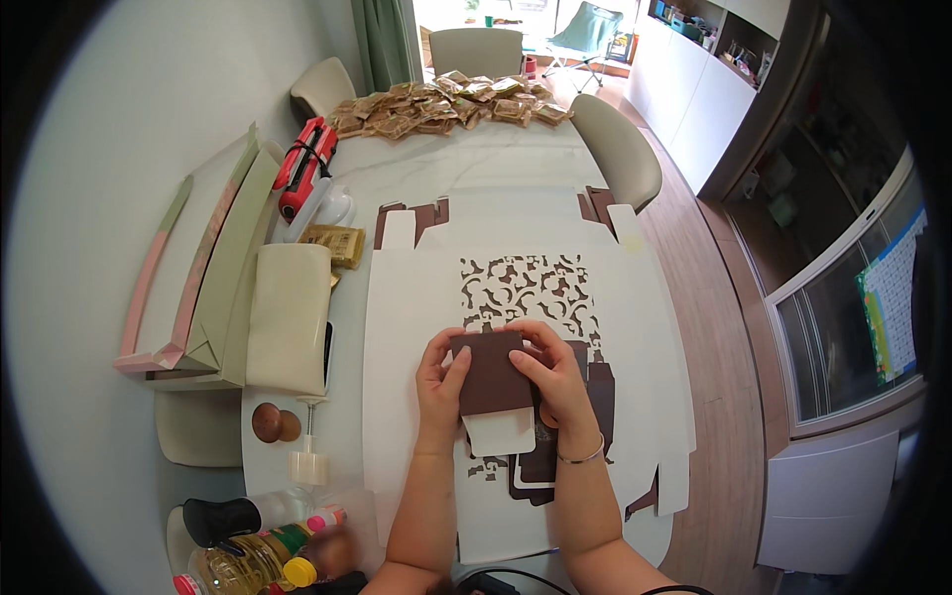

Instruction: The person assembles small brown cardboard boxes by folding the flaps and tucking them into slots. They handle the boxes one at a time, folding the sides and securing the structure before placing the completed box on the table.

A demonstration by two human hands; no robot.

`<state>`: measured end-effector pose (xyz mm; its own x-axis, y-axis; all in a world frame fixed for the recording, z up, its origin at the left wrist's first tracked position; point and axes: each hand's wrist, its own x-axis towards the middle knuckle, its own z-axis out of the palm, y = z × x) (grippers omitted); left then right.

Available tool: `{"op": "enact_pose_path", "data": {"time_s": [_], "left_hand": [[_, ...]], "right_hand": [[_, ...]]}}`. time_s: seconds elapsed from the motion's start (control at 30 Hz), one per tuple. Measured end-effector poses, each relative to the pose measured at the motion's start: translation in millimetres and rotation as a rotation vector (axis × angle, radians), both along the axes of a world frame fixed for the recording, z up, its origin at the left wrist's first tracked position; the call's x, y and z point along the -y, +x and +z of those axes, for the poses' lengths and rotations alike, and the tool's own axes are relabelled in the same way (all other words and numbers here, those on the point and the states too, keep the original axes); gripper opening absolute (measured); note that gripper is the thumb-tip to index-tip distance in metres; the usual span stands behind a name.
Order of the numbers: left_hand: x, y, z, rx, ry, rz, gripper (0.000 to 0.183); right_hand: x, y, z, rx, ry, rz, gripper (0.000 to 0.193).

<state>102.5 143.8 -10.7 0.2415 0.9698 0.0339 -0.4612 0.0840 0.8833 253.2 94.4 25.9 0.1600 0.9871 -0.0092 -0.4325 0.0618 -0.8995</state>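
Note:
A small dark brown cardboard box (491,372) is held up over the table's middle. Its white-lined flap (501,432) hangs open toward me. My left hand (443,385) grips the box's left side, thumb on the front face. On the right side, my right hand (557,382) holds it with the thumb pressed on the front and fingers along the top edge. Beneath lies a large white die-cut cardboard sheet (407,327) with a scrollwork cutout pattern (526,288). Flat dark brown box pieces (601,402) lie under and beside my right hand and forearm, which partly hide them.
Many small brown packets (436,107) are heaped at the far end. Along the left stand a red-and-black tool (304,169), a cream box (290,317), a wooden knob (273,423) and a green-pink carton (213,278). Bottles (248,565) crowd the near left. Chairs (620,149) surround the table.

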Motion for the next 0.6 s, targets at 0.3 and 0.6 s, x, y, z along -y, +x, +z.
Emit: {"op": "enact_pose_path", "data": {"time_s": [0.3,0.6], "left_hand": [[-1.9,1.2,-12.3,-0.031,0.113,-0.022,0.011],[-11.9,-3.3,-25.5,0.228,-0.116,0.313,0.017]], "right_hand": [[-3.0,3.6,-13.5,0.039,-0.008,0.004,0.022],[-2.3,6.7,-14.1,-0.021,0.123,0.073,0.062]]}}
